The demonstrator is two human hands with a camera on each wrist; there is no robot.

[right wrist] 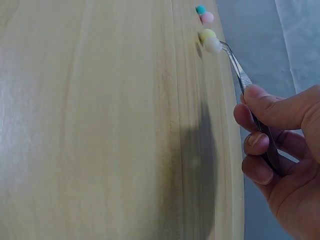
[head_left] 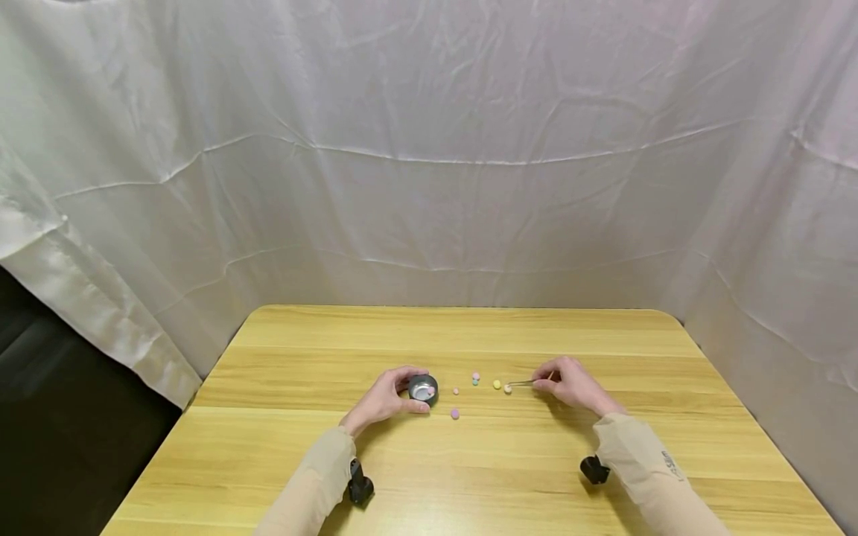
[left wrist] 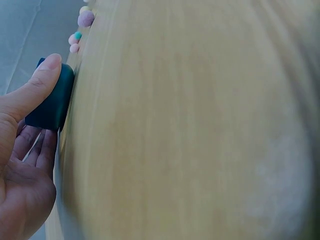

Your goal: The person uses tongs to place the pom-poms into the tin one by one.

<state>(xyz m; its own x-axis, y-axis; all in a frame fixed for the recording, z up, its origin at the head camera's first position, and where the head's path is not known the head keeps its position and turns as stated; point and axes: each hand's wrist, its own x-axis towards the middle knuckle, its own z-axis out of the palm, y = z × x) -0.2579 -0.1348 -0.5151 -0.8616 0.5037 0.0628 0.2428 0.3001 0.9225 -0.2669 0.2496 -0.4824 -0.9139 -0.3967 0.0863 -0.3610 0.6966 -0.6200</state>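
My left hand point(head_left: 383, 398) holds a small dark round bowl point(head_left: 422, 403) with a shiny inside, fingers and thumb on either side of its wall. A pink pom-pom point(head_left: 431, 391) lies in the bowl. My right hand point(head_left: 570, 383) pinches a pair of metal tweezers point(right wrist: 241, 74) with bent tips. Those tips are at a white pom-pom point(right wrist: 213, 45); whether they grip it or only touch it I cannot tell. Beside the white one is a yellow pom-pom point(head_left: 497, 385).
Between the hands on the wooden table point(head_left: 482, 476) lie a purple pom-pom point(head_left: 455, 414), a small pink pom-pom point(head_left: 456, 391), and a pink pom-pom point(head_left: 476, 375) beside a teal one point(head_left: 475, 383). Pale curtains point(head_left: 469, 216) hang behind the table.
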